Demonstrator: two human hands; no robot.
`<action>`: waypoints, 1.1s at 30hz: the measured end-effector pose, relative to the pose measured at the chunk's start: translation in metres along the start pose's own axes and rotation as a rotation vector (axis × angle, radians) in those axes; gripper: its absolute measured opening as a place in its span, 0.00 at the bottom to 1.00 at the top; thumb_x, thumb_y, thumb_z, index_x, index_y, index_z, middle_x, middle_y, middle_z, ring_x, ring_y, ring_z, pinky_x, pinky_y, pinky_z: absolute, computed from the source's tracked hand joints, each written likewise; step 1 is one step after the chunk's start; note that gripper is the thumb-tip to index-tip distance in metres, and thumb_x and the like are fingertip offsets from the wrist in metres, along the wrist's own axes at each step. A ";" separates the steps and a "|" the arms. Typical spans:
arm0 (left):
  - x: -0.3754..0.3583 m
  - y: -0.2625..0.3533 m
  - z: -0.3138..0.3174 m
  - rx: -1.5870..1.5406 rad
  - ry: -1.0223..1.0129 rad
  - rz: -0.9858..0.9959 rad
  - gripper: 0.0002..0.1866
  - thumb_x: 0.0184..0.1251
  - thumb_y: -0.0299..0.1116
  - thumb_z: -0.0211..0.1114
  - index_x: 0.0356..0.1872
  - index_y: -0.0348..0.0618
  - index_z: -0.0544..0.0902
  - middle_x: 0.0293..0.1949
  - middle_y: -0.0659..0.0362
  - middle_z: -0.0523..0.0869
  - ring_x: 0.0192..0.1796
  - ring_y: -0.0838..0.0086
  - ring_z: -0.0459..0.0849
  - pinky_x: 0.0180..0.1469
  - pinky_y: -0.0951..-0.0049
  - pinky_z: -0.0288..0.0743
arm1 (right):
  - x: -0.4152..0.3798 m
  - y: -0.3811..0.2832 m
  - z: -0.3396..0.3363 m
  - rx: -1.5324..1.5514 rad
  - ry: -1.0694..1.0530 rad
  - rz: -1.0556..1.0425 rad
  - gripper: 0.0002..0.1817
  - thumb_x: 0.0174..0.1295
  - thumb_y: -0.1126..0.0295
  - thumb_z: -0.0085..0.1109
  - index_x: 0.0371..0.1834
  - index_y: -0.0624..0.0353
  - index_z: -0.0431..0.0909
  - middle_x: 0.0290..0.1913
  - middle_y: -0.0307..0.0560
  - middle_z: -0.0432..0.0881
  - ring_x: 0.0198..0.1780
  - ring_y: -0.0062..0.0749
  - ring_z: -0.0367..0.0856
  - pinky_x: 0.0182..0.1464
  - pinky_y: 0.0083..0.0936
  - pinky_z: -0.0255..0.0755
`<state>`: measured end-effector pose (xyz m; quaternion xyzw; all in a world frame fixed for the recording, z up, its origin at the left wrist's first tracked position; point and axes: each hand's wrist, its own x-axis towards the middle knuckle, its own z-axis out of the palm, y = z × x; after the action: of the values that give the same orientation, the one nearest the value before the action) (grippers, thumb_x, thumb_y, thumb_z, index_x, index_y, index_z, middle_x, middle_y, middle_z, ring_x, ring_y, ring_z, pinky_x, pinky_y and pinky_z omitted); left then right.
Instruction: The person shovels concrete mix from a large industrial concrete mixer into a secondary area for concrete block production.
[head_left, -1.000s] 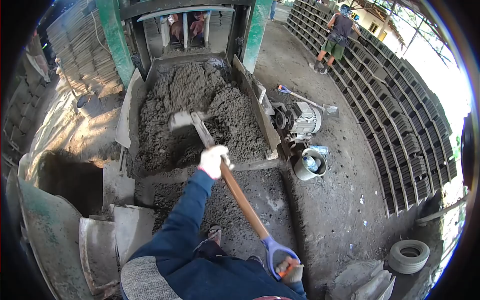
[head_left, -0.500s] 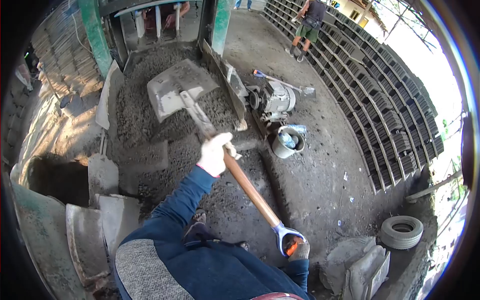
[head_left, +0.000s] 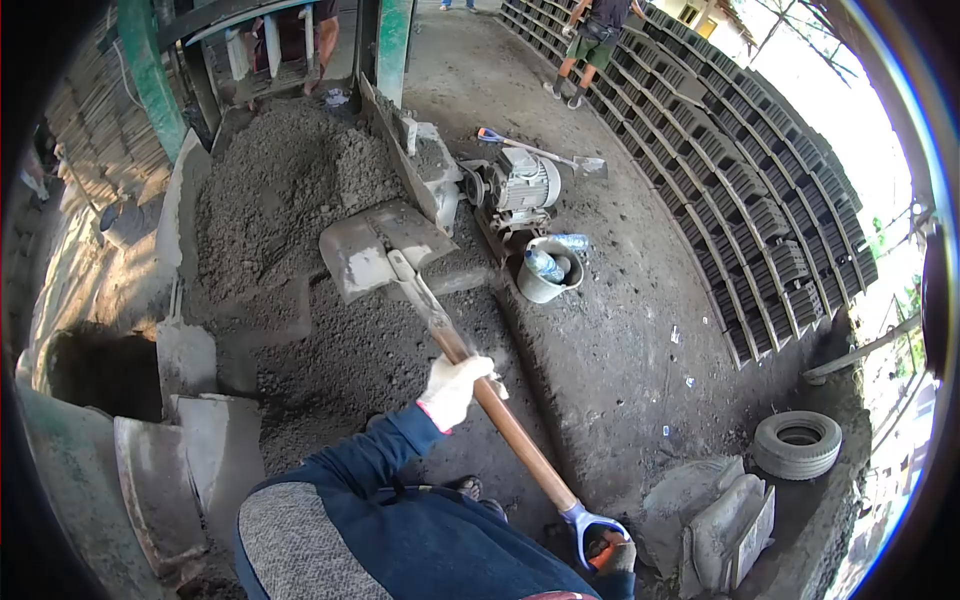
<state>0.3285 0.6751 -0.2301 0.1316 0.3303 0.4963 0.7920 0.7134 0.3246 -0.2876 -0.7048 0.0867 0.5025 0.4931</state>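
My left hand, in a white glove, is wrapped round the wooden shaft of a shovel partway down. At the lower right, my right hand grips the shovel's blue D-handle, with something orange showing at the fingers. The blade, greyish and flat, points away from me and hangs over the near side of a heap of dark, damp mix. No load shows on the blade's upper face. Below it, loose dark material covers the floor.
Right of the heap stand an electric motor, a bucket with plastic bottles and another shovel. Racks of blocks line the right, with a person beside them. A tire and sacks lie lower right. A pit opens left.
The shovel has drawn back toward me and right, off the heap's middle. Both hands moved with it, and more of the heap shows. The person by the racks has shifted stance.
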 end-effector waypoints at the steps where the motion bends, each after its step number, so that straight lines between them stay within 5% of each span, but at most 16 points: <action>1: 0.014 0.008 -0.014 -0.024 -0.042 0.011 0.04 0.64 0.24 0.65 0.34 0.39 0.78 0.29 0.51 0.83 0.33 0.54 0.88 0.42 0.48 0.86 | -0.010 -0.003 0.023 -0.018 -0.055 -0.040 0.08 0.59 0.70 0.63 0.25 0.58 0.79 0.20 0.44 0.78 0.20 0.34 0.76 0.27 0.32 0.74; 3: 0.038 0.041 -0.035 0.030 -0.142 0.071 0.03 0.65 0.26 0.63 0.34 0.39 0.78 0.29 0.51 0.83 0.34 0.54 0.89 0.44 0.45 0.86 | -0.030 -0.004 0.085 -0.065 -0.104 -0.214 0.07 0.59 0.70 0.63 0.25 0.59 0.79 0.19 0.44 0.77 0.20 0.34 0.76 0.27 0.32 0.74; 9: 0.122 0.175 -0.108 0.139 -0.109 0.186 0.04 0.68 0.28 0.59 0.37 0.39 0.78 0.30 0.51 0.83 0.34 0.54 0.88 0.50 0.40 0.85 | -0.072 0.008 0.273 -0.003 -0.303 -0.256 0.05 0.59 0.70 0.62 0.30 0.59 0.79 0.22 0.43 0.77 0.21 0.33 0.76 0.25 0.31 0.74; 13: 0.172 0.272 -0.138 0.130 -0.015 0.204 0.05 0.67 0.30 0.61 0.36 0.41 0.76 0.26 0.52 0.80 0.30 0.57 0.85 0.50 0.42 0.84 | -0.087 0.019 0.387 0.138 -0.550 -0.287 0.07 0.64 0.68 0.65 0.35 0.59 0.78 0.25 0.43 0.79 0.24 0.31 0.79 0.27 0.31 0.75; 15: 0.201 0.295 -0.147 0.064 0.069 0.325 0.07 0.66 0.32 0.63 0.35 0.42 0.76 0.24 0.53 0.78 0.27 0.59 0.81 0.46 0.47 0.85 | -0.096 0.012 0.418 -0.030 -0.649 -0.420 0.08 0.65 0.69 0.66 0.40 0.60 0.78 0.30 0.43 0.81 0.29 0.30 0.82 0.31 0.31 0.77; 17: 0.215 0.302 -0.149 0.060 0.179 0.415 0.06 0.65 0.32 0.63 0.35 0.44 0.75 0.24 0.54 0.78 0.25 0.61 0.78 0.45 0.51 0.84 | -0.087 0.002 0.408 -0.011 -0.824 -0.486 0.09 0.65 0.69 0.66 0.42 0.61 0.78 0.35 0.44 0.82 0.33 0.29 0.83 0.35 0.31 0.78; 19: 0.150 0.275 -0.095 -0.028 0.040 0.316 0.06 0.67 0.31 0.63 0.34 0.46 0.74 0.25 0.56 0.78 0.28 0.62 0.79 0.44 0.53 0.83 | -0.099 -0.027 0.365 0.206 -0.840 -0.420 0.15 0.61 0.66 0.67 0.46 0.61 0.77 0.35 0.45 0.82 0.34 0.32 0.82 0.34 0.35 0.79; 20: 0.116 0.255 -0.059 -0.058 0.125 0.289 0.05 0.69 0.31 0.62 0.34 0.47 0.75 0.25 0.55 0.79 0.29 0.62 0.81 0.44 0.50 0.82 | -0.110 -0.049 0.338 0.290 -0.884 -0.417 0.20 0.56 0.62 0.69 0.47 0.60 0.77 0.33 0.46 0.81 0.31 0.34 0.83 0.30 0.33 0.79; 22: 0.068 0.211 -0.026 -0.203 -0.141 0.189 0.06 0.72 0.35 0.62 0.34 0.48 0.77 0.26 0.54 0.81 0.30 0.60 0.81 0.50 0.45 0.77 | -0.080 -0.073 0.254 0.033 -0.629 -0.704 0.23 0.54 0.52 0.71 0.41 0.58 0.75 0.29 0.46 0.82 0.25 0.33 0.81 0.27 0.29 0.77; 23: 0.048 0.191 -0.012 -0.238 -0.212 0.128 0.08 0.72 0.38 0.62 0.34 0.48 0.77 0.26 0.55 0.81 0.31 0.60 0.82 0.54 0.43 0.75 | -0.072 -0.083 0.219 -0.008 -0.533 -0.676 0.24 0.52 0.51 0.71 0.39 0.58 0.75 0.24 0.46 0.80 0.22 0.33 0.80 0.24 0.29 0.76; 25: 0.027 0.150 0.005 -0.277 -0.244 0.081 0.11 0.73 0.40 0.61 0.32 0.47 0.78 0.25 0.55 0.80 0.32 0.60 0.82 0.57 0.41 0.73 | -0.057 -0.092 0.172 -0.006 -0.412 -0.675 0.17 0.53 0.60 0.66 0.40 0.58 0.77 0.25 0.47 0.81 0.23 0.35 0.80 0.25 0.32 0.77; 27: 0.015 0.106 0.012 -0.369 -0.306 0.019 0.12 0.74 0.39 0.60 0.30 0.47 0.78 0.25 0.55 0.80 0.32 0.61 0.81 0.58 0.42 0.73 | 0.004 -0.075 0.106 -0.015 -0.211 -0.520 0.10 0.57 0.68 0.63 0.39 0.59 0.78 0.28 0.46 0.82 0.25 0.35 0.80 0.27 0.32 0.78; 33: -0.037 -0.038 0.015 -0.244 -0.337 -0.235 0.06 0.74 0.29 0.61 0.36 0.38 0.81 0.35 0.51 0.84 0.44 0.56 0.85 0.62 0.48 0.77 | 0.082 -0.004 -0.077 -0.030 0.080 -0.174 0.09 0.57 0.71 0.64 0.40 0.59 0.80 0.28 0.45 0.81 0.24 0.35 0.80 0.26 0.33 0.77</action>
<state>0.3544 0.6269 -0.2246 0.0765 0.1442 0.4079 0.8983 0.8031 0.2969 -0.3494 -0.7366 0.0372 0.4302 0.5205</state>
